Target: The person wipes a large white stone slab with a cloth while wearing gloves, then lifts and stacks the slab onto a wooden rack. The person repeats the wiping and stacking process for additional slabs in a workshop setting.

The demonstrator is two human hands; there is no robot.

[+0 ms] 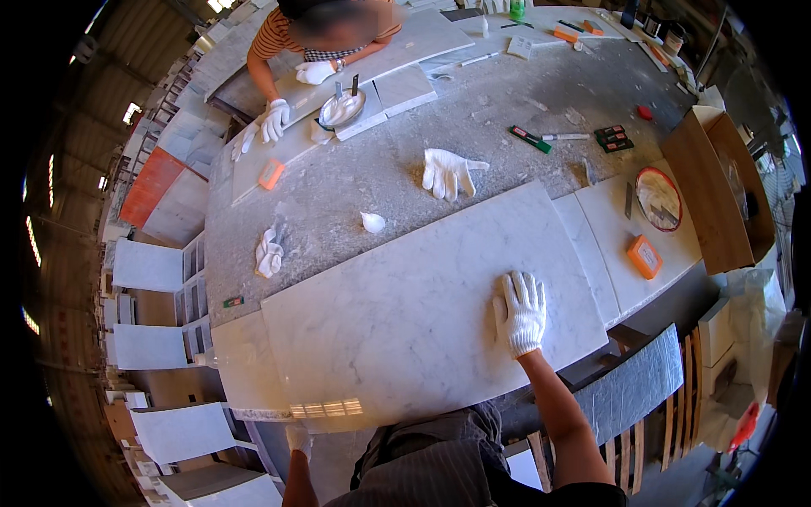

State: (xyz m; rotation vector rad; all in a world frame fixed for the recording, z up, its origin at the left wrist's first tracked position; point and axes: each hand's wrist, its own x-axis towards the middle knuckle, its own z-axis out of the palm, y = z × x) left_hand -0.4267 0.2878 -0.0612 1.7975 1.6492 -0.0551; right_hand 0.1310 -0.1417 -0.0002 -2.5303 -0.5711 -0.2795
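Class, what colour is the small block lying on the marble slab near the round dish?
Orange block, seen best in the head view.

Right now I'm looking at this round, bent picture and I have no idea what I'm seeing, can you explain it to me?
This is one picture from a wide fisheye camera worn on a person's head, looking down; that is why straight edges curve. No machine is here, only bare arms in white work gloves. The person's right hand lies flat on a large white marble slab and holds nothing. The left hand hangs low beside the slab's near edge, also empty as far as one can tell. On the grey worktable lie a spare white glove, a crumpled rag, orange blocks and a round dish. Across the table a co-worker's gloved hand rests on another slab.
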